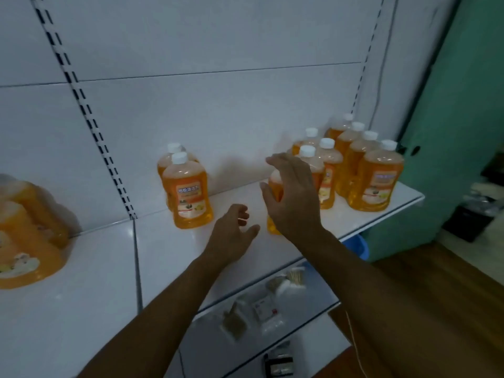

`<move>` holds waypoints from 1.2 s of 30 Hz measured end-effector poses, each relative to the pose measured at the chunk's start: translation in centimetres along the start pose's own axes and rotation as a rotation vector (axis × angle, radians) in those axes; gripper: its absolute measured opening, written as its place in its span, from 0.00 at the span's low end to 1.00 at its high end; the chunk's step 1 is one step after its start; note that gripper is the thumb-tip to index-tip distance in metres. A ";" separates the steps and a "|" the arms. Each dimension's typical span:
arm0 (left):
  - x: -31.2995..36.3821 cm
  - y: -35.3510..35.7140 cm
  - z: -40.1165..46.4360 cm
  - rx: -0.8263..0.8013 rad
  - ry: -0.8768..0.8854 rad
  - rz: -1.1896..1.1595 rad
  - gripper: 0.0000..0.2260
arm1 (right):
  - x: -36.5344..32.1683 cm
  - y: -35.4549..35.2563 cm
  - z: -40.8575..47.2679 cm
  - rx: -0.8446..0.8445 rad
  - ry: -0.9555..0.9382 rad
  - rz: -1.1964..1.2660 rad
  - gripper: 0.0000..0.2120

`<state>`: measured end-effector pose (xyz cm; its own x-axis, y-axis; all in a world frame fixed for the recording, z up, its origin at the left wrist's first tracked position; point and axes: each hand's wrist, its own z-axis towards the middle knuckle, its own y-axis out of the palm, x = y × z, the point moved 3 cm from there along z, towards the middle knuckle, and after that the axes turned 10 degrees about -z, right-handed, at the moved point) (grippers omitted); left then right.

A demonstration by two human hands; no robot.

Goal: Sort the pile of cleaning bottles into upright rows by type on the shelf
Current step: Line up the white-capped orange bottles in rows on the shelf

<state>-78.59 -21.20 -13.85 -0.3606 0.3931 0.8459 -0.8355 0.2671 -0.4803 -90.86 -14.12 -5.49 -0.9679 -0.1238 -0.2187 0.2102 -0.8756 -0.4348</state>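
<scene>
Head view looks down on a white shelf (169, 257), and the sorting is well under way. Out at two o'clock stand two tidy rows of orange bottles (351, 162), white caps up: four in the far-right file, three more just beside it on the left. At eleven o'clock a separate pair of upright bottles (188, 189) waits, one tucked behind the other. The right hand (293, 196) is at centre, fingers spread wide, its grip closing around or just letting go of one more orange bottle (275, 186) at the front of the second row; whether the palm touches it, I cannot tell, since the hand hides most of it. The left hand (233, 233) hovers low over the shelf at six o'clock, loosely curled, holding nothing. Work remains: at nine o'clock a blurred heap of bottles (27, 230) lies toppled at the frame edge, not yet stood up. My read is roughly two-thirds done, heap and stray pair left to join rows.
</scene>
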 end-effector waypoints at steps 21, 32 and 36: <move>1.2 3.6 0.4 0.110 0.133 -0.175 0.49 | 1.3 2.0 -0.1 -0.366 0.454 -0.077 0.33; 1.7 -3.1 0.3 0.036 -0.109 -0.529 0.38 | -0.4 4.1 4.7 -0.899 0.271 0.745 0.36; 2.4 -3.6 0.1 0.111 -0.093 -0.549 0.26 | -0.1 4.8 6.4 -0.800 0.200 0.572 0.32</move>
<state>-76.52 -21.32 -10.09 0.1078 0.1419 0.9840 -0.9477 0.3138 0.0586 -90.63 -21.33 -1.92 -0.6670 -0.2829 -0.6892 0.7385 -0.1291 -0.6617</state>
